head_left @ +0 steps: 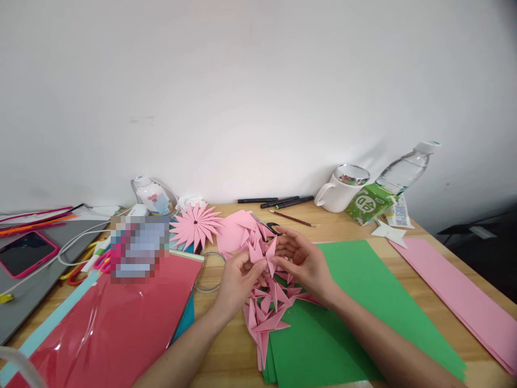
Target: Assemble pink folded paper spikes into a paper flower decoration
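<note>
Both hands meet over a heap of folded pink paper pieces (264, 320) near the middle of the table. My left hand (239, 275) is closed, its thumb and fingers pinching a folded pink paper piece (262, 252) with pointed tips. From the other side my right hand (307, 264) grips the same piece between thumb and index finger, its other fingers loosely curled. Behind my left hand lies a round pink paper pinwheel shape (195, 225) with many points. Flat pink paper (234, 229) lies beside it. Green paper sheets (359, 302) lie under my right forearm.
On the left are a red plastic-covered pack (133, 318), a phone (28, 253) and cables. Along the wall stand a white bottle (152, 195), black pens (283, 202), a white mug (341, 188), a green box (368, 203) and a tilted water bottle (407, 167). Pink strips (456, 296) lie right.
</note>
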Action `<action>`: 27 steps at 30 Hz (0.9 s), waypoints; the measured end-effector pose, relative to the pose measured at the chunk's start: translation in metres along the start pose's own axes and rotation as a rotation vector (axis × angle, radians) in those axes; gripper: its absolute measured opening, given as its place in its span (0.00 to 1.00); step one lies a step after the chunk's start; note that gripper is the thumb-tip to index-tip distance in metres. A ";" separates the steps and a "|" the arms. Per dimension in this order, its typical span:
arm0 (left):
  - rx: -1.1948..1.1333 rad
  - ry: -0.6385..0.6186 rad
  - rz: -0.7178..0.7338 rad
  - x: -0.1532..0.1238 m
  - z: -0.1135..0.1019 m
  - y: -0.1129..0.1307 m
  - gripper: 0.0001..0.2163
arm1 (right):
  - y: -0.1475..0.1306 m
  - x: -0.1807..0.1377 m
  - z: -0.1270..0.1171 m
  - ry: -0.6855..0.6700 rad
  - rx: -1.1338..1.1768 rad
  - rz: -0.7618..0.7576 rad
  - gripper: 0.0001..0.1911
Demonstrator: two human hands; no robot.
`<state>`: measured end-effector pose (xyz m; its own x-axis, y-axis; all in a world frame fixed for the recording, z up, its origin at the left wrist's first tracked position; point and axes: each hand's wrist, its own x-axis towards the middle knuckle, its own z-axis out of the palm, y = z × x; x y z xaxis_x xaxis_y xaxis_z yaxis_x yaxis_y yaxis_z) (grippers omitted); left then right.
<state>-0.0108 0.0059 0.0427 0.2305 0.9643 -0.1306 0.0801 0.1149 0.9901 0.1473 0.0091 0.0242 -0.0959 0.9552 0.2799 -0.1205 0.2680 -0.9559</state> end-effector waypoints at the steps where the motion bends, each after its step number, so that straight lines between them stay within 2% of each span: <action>1: -0.003 0.005 -0.001 0.000 0.000 0.000 0.11 | 0.000 0.000 0.001 -0.015 0.021 0.039 0.25; 3: 0.003 0.017 0.005 0.001 -0.001 0.000 0.09 | 0.000 0.000 0.002 -0.049 -0.005 0.100 0.19; 6: -0.005 0.033 0.028 0.002 -0.001 -0.001 0.09 | -0.001 -0.001 0.004 -0.081 -0.121 0.112 0.13; 14: -0.117 -0.018 -0.068 0.001 0.000 -0.001 0.08 | 0.004 -0.001 0.003 -0.030 -0.105 0.094 0.14; 21: -0.142 -0.011 -0.093 0.002 0.000 -0.001 0.10 | 0.004 -0.001 0.000 0.030 -0.360 -0.122 0.10; 27: -0.153 -0.027 -0.089 0.002 0.001 -0.002 0.12 | 0.005 0.000 -0.001 0.009 -0.394 -0.167 0.11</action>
<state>-0.0096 0.0073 0.0401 0.2550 0.9422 -0.2173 -0.0469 0.2365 0.9705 0.1473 0.0102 0.0196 -0.0987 0.8952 0.4346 0.2531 0.4450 -0.8590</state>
